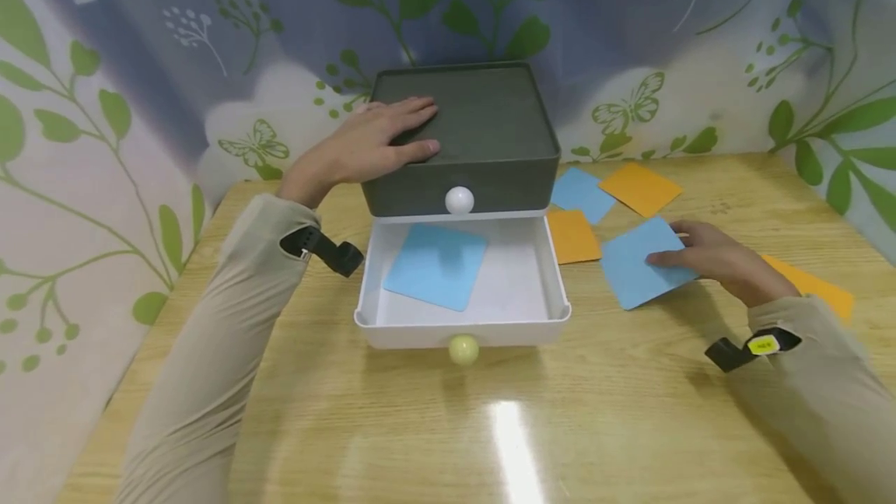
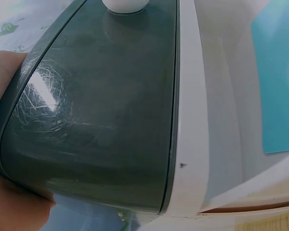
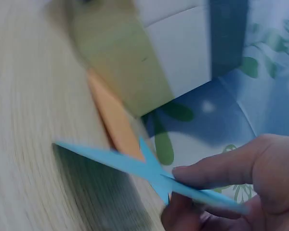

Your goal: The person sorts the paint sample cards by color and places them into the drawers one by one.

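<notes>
The grey drawer box (image 1: 465,134) stands on the desk (image 1: 448,418). Its white lower drawer (image 1: 462,321) is pulled out, with one blue card (image 1: 435,264) lying flat inside. The left hand (image 1: 371,148) rests flat, fingers straight, on the box top. Right of the drawer, the right hand (image 1: 721,259) pinches another blue card (image 1: 640,261), beside loose orange cards (image 1: 572,236).

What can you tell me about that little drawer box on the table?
The drawer box is dark grey with rounded corners, plastic by its look. Its white lower drawer is pulled open, with a blue card inside. Each drawer front has a round knob. The left hand rests flat on its top.
</notes>
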The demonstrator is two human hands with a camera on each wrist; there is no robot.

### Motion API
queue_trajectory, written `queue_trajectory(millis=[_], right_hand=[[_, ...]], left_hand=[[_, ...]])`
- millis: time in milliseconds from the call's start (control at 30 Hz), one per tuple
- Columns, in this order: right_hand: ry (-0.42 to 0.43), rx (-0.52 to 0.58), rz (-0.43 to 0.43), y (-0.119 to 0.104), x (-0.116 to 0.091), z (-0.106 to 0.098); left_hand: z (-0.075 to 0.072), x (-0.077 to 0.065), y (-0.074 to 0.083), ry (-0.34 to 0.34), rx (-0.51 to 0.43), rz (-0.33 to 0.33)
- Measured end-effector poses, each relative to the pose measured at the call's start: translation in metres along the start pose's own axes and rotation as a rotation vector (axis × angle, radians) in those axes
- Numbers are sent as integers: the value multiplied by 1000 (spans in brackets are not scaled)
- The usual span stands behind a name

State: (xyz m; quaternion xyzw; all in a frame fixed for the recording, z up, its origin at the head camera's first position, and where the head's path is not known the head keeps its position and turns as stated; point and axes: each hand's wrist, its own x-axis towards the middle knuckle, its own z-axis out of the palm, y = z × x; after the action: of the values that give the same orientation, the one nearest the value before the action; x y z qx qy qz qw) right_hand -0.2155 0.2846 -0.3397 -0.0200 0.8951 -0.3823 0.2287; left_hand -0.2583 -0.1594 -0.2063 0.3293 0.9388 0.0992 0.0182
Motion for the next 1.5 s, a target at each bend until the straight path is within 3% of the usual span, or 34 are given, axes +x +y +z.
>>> queue_trajectory(millis=[233, 500, 767, 1033, 1233, 1500], right_hand=[[-103, 338, -70, 12, -12, 0], [-82, 403, -109, 11, -23, -6], [-68, 710, -151, 9, -39, -6], [-165, 864, -265, -17, -48, 5], [-269, 917, -365, -39, -57, 13], [-576, 999, -645, -74, -67, 36]], left_hand=[[-1, 1, 2, -5, 3, -1], [-1, 1, 1, 3, -7, 0], [0, 1, 1, 1, -5, -4], [1, -1, 1, -2, -16, -16], [1, -2, 0, 10, -17, -21], [1, 0, 1, 16, -18, -20]])
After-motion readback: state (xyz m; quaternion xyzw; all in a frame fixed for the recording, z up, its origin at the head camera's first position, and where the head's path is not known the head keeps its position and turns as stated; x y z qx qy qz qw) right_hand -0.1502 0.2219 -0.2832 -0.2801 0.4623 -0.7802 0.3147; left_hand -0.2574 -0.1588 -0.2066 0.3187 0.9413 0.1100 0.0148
